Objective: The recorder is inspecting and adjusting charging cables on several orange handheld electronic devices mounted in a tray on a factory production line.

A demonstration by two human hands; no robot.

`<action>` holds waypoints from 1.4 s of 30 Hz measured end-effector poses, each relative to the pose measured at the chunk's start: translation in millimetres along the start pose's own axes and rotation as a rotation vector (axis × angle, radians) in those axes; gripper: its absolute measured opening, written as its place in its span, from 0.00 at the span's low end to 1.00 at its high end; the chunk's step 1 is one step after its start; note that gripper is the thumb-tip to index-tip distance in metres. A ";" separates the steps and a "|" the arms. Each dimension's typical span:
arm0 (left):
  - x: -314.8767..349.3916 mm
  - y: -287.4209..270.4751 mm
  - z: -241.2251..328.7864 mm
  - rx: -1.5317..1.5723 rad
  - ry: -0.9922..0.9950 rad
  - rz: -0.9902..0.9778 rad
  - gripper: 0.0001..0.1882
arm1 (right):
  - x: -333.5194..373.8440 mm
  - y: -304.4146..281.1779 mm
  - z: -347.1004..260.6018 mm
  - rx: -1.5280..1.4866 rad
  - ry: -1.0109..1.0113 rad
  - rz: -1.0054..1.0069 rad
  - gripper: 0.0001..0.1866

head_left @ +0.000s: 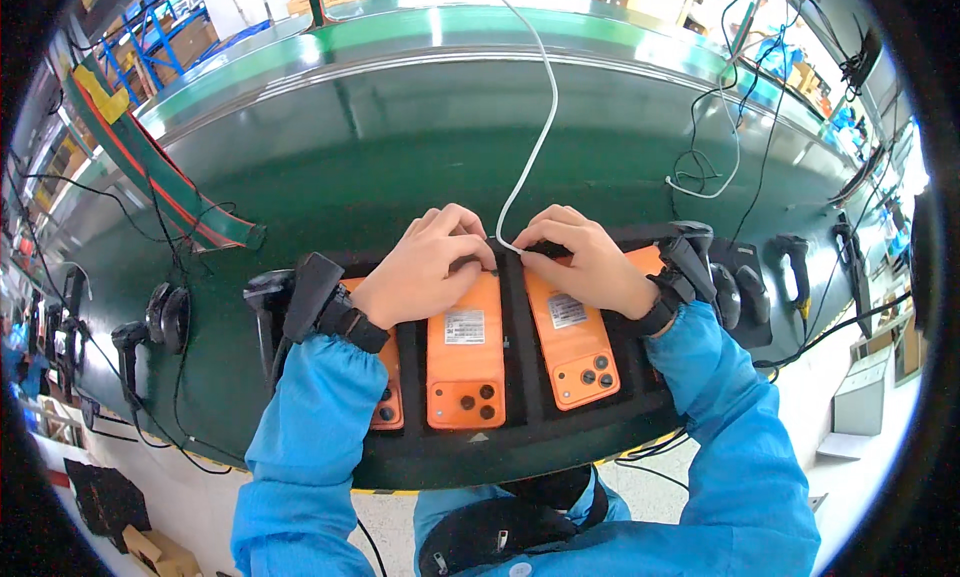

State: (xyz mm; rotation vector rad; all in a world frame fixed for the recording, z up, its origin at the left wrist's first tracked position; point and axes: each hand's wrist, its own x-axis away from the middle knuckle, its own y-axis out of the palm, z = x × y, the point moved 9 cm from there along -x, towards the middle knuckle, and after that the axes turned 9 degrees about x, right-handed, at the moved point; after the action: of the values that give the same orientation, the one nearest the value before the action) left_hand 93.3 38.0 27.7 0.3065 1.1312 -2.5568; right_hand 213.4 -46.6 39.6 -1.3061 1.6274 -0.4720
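Several orange smartphones lie camera side up in a black slotted tray (480, 443). Over the far end of the middle smartphone (466, 362) my left hand (428, 267) is closed, its bent fingers and thumb at that edge; what the fingertips grip is hidden. My right hand (585, 262) is closed at the far end of the right smartphone (579, 357), fingertips pinching the end of a white cable (540, 142). Whether its plug sits in a phone cannot be seen. A third smartphone (389, 387) is partly covered by my left wrist, and another orange edge shows beyond my right wrist.
The white cable hangs from above. Handheld scanners (267, 302) with black cords stand left and right of the tray, a black mouse (752, 294) lies at right. Behind the green bench (400, 127) runs a conveyor. A green post (165, 162) rises at left; loose cables (700, 172) hang at right.
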 end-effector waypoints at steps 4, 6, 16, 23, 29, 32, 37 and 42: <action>-0.8 0.4 -1.8 -0.002 0.001 0.003 0.07 | -0.9 0.6 2.3 -0.007 0.012 -0.009 0.06; -1.1 0.4 -2.4 0.005 -0.010 0.006 0.09 | -1.0 -0.5 0.1 -0.006 0.004 -0.013 0.06; -0.7 -0.3 -0.9 -0.016 -0.011 0.002 0.06 | 0.2 0.7 1.9 -0.017 0.030 -0.016 0.06; -1.4 -1.1 -1.6 -0.018 -0.005 0.005 0.06 | -1.5 0.5 1.6 0.005 0.050 -0.052 0.08; 1.3 0.9 0.5 -0.022 -0.020 -0.005 0.06 | 1.3 2.0 -1.7 -0.007 0.025 -0.031 0.07; 0.7 -0.1 0.1 -0.015 -0.032 0.000 0.05 | 1.1 2.6 1.9 -0.020 0.038 -0.036 0.07; -0.4 2.0 -0.8 -0.010 -0.027 -0.001 0.06 | 2.4 1.0 2.1 -0.018 0.028 -0.021 0.07; 0.2 -1.2 0.7 -0.011 0.006 0.027 0.06 | 0.4 1.8 1.8 -0.030 0.024 -0.031 0.07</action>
State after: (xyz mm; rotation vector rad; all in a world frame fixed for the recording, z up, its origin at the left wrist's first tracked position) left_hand 92.5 38.2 29.0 0.3254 1.1358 -2.5267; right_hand 214.0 -45.8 37.2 -1.3543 1.6415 -0.4855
